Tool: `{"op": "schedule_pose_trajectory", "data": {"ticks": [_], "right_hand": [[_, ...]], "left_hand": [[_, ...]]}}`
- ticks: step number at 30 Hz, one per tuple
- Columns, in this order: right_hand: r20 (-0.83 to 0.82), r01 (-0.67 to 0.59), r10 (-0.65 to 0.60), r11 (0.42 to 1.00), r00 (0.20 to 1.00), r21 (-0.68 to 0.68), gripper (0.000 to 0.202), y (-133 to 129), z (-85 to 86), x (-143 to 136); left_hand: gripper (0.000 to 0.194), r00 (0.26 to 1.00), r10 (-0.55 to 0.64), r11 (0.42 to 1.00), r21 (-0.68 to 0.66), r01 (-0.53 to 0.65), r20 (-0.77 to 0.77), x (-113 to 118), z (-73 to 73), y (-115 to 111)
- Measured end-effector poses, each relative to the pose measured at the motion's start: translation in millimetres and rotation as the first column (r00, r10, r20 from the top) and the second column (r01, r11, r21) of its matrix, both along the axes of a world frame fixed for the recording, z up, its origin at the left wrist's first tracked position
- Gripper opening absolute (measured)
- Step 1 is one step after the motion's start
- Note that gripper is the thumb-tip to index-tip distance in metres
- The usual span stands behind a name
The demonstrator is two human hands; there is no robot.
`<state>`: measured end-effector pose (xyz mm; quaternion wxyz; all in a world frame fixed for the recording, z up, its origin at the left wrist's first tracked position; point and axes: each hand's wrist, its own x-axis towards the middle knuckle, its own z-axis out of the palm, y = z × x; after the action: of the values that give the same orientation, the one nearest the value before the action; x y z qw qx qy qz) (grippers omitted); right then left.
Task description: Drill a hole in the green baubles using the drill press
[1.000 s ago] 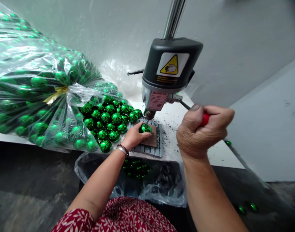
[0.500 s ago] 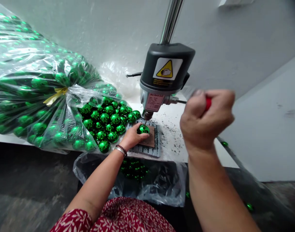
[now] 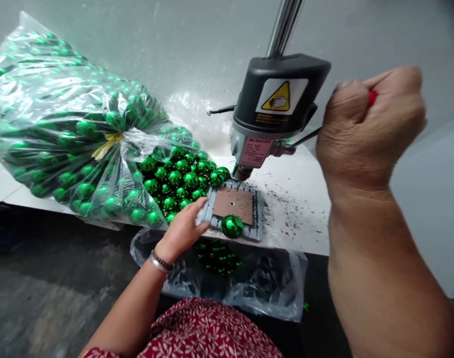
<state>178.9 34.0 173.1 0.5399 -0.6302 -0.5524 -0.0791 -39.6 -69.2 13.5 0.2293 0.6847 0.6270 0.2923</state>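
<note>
My right hand [image 3: 368, 129] is wrapped around the red-tipped feed lever [image 3: 307, 135] of a small bench drill press [image 3: 281, 99]. Below its chuck, the thin drill bit points down at a brown square pad [image 3: 232, 205] with a small hole in it. At the front edge of the pad is a shiny green ball ornament [image 3: 232, 226], apart from both hands. My left hand [image 3: 186, 223] is just left of the grey drill base [image 3: 257, 229], thumb and fingers apart, with nothing held.
A big clear plastic bag [image 3: 63, 119] of green balls, tied in yellow, lies on the left. Loose green balls [image 3: 182, 179] crowd beside the base. Dark shavings dot the white table [image 3: 305, 219]. Below its front edge hangs an open plastic-lined container [image 3: 271, 283] with green balls inside.
My left hand has let go of the green ball and drawn back left. The ball has moved from under the bit to the pad's front edge. My right hand and the lever have risen.
</note>
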Motion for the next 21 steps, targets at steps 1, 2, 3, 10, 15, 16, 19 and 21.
{"op": "schedule_pose_trajectory", "data": {"ticks": [1, 2, 3, 10, 15, 16, 19, 21], "right_hand": [[-0.004, -0.001, 0.001, 1.000, 1.000, -0.013, 0.036, -0.7, 1.2, -0.8], [-0.011, -0.002, 0.002, 1.000, 1.000, -0.014, 0.036, -1.1, 1.8, -1.4], [-0.018, -0.006, 0.006, 1.000, 1.000, -0.006, 0.035, -1.1, 2.1, -1.8], [-0.012, -0.038, 0.038, 0.999, 0.999, 0.034, 0.037, -1.9, 0.7, -1.1], [-0.026, -0.070, 0.071, 0.996, 0.997, 0.061, 0.036, -3.2, 1.9, -2.3], [-0.030, -0.068, 0.070, 0.996, 0.997, 0.050, 0.035, -3.0, 2.1, -2.8], [-0.039, -0.071, 0.072, 0.997, 0.997, 0.028, 0.033, -2.5, 2.2, -3.8], [-0.049, -0.083, 0.084, 0.996, 0.995, 0.028, 0.032, -2.4, 2.1, -3.9]], "left_hand": [[0.051, 0.983, 0.129, 0.991, -0.008, -0.131, -0.132, -8.5, 3.1, -8.1], [0.047, 0.940, 0.213, 0.973, -0.029, -0.228, -0.265, -15.6, 5.5, -14.8], [0.048, 0.894, 0.250, 0.956, -0.049, -0.288, -0.372, -21.0, 7.0, -19.8], [0.057, 0.782, 0.214, 0.931, -0.119, -0.344, -0.585, -27.0, -5.1, -22.7], [0.061, 0.930, 0.314, 0.940, -0.077, -0.333, -0.191, -31.7, 2.7, -23.8], [0.063, 0.946, 0.322, 0.941, -0.104, -0.323, -0.021, -31.5, 5.3, -23.6], [0.062, 0.752, 0.298, 0.951, -0.254, -0.178, 0.588, -26.2, 7.0, -19.0], [0.055, 0.459, 0.284, 0.950, -0.310, -0.019, 0.842, -20.0, 2.2, -12.4]]}}
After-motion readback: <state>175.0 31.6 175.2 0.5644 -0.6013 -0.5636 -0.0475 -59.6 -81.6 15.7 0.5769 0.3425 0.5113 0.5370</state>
